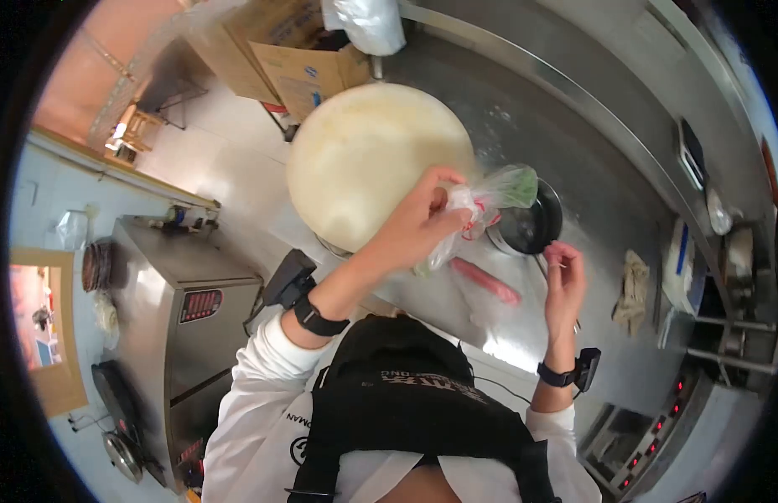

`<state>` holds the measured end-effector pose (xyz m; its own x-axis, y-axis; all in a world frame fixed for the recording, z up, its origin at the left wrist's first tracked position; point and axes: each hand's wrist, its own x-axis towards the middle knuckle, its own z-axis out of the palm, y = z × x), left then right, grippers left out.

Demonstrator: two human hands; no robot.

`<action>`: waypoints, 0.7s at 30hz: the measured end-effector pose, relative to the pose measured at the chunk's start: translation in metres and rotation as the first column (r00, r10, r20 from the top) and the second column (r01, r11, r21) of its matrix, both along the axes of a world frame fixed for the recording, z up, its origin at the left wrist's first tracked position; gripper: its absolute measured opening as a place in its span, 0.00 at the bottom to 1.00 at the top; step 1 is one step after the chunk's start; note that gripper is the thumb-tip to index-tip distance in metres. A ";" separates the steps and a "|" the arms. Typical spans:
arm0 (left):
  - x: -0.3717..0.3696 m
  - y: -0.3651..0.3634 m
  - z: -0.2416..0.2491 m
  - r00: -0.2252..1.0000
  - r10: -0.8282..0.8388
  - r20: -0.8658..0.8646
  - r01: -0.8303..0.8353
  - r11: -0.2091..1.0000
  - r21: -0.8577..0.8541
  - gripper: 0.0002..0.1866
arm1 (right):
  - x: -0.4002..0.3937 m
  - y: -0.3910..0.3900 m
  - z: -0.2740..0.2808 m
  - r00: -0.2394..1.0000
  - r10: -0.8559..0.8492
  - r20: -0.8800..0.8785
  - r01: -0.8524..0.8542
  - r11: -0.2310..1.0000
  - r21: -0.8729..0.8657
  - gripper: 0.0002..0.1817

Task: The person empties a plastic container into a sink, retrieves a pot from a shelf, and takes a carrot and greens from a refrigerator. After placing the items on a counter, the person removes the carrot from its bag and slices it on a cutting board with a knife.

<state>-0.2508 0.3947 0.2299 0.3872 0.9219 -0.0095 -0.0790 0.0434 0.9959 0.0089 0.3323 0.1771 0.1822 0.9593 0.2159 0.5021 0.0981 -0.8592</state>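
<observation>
My left hand (pixel 427 216) is closed around the gathered part of a clear plastic bag (pixel 510 186) with red print and something green inside. It is above the right edge of a large round cream-coloured board (pixel 368 155). My right hand (pixel 565 281) has its thumb and fingers pinched together by the rim of a dark round pan (pixel 531 220); what they hold, if anything, is too small to make out. The pan lies partly under the bag. A long pink piece (pixel 487 281), perhaps meat, rests on the steel counter between my hands.
A cardboard box (pixel 309 71) and a white plastic bag (pixel 368 23) are behind the board. A crumpled cloth (pixel 632 292) lies on the steel counter (pixel 565 109) at right, near a white container (pixel 684 267). A steel appliance (pixel 184 310) stands left.
</observation>
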 end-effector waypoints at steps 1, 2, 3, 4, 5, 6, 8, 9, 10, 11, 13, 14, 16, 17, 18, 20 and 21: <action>-0.007 0.004 -0.001 0.999 0.015 -0.029 -0.015 1.000 0.002 0.12 | -0.027 0.008 0.014 0.972 0.144 -0.183 -0.132 0.988 0.076 0.13; -0.014 0.007 -0.008 0.996 0.029 -0.087 -0.022 0.996 0.082 0.13 | -0.057 0.014 0.031 0.927 0.193 -0.322 -0.188 0.981 0.048 0.12; -0.023 0.010 -0.015 0.988 0.040 -0.147 -0.016 0.986 0.165 0.15 | -0.083 0.022 0.040 0.859 0.231 -0.456 -0.243 0.969 0.033 0.11; -0.031 0.011 -0.019 0.983 0.040 -0.178 -0.010 0.986 0.166 0.15 | -0.098 0.034 0.029 0.879 0.304 -0.367 -0.296 0.952 0.081 0.10; -0.037 0.011 -0.023 0.988 0.020 -0.150 -0.010 0.997 0.073 0.15 | -0.115 0.044 0.028 0.880 0.355 -0.314 -0.330 0.935 0.133 0.10; -0.042 0.011 -0.029 0.994 0.002 -0.113 -0.004 1.000 -0.018 0.15 | -0.127 0.051 0.024 0.877 0.351 -0.328 -0.322 0.936 0.141 0.10; -0.050 0.006 -0.042 1.000 0.004 -0.015 -0.004 0.999 -0.033 0.16 | -0.147 0.058 0.008 0.855 0.406 -0.323 -0.414 0.909 0.045 0.11; -0.055 0.004 -0.042 0.999 -0.001 -0.034 -0.002 0.997 -0.079 0.15 | -0.152 0.059 0.005 0.858 0.398 -0.323 -0.407 0.912 0.044 0.11; -0.059 0.001 -0.044 0.999 -0.009 -0.051 0.002 0.992 -0.128 0.14 | -0.158 0.057 0.001 0.888 0.379 -0.260 -0.388 0.922 0.018 0.12; -0.063 -0.003 -0.051 0.998 -0.024 -0.050 0.017 0.991 -0.135 0.14 | -0.163 0.054 -0.004 0.914 0.354 -0.197 -0.363 0.932 -0.010 0.13; -0.072 -0.005 -0.066 0.891 0.008 -0.455 0.009 0.999 0.035 0.11 | -0.169 0.044 -0.014 0.928 0.344 -0.144 -0.354 0.934 -0.048 0.13; -0.073 -0.003 -0.070 0.890 -0.021 -0.455 0.039 0.999 0.030 0.11 | -0.173 0.041 -0.018 0.931 0.355 -0.089 -0.362 0.928 -0.082 0.13; -0.071 -0.001 -0.067 0.802 0.259 -0.539 0.006 0.898 0.440 0.09 | -0.183 0.037 -0.027 0.963 0.251 -0.104 -0.256 0.966 -0.039 0.12; -0.072 0.002 -0.062 0.812 0.236 -0.533 0.025 0.900 0.436 0.09 | -0.186 0.036 -0.028 0.978 0.169 -0.121 -0.169 0.986 0.013 0.11; -0.073 0.007 -0.057 0.838 0.161 -0.521 0.041 0.935 0.353 0.09 | -0.187 0.036 -0.022 0.983 0.150 -0.109 -0.150 0.989 0.006 0.11; -0.077 0.019 -0.058 0.868 0.086 -0.488 0.058 0.961 0.271 0.10 | -0.187 0.041 -0.008 0.980 0.152 -0.131 -0.154 0.988 -0.009 0.08; -0.085 0.027 -0.062 0.894 -0.034 -0.446 0.150 0.962 0.226 0.09 | -0.185 0.044 -0.009 0.982 0.144 -0.122 -0.146 0.989 -0.009 0.08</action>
<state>-0.3355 0.4220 0.1683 0.4803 0.8767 0.0275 0.3560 -0.2235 0.9073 -0.1761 0.3766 0.1685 0.0645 0.9809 0.1834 0.3759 0.1463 -0.9150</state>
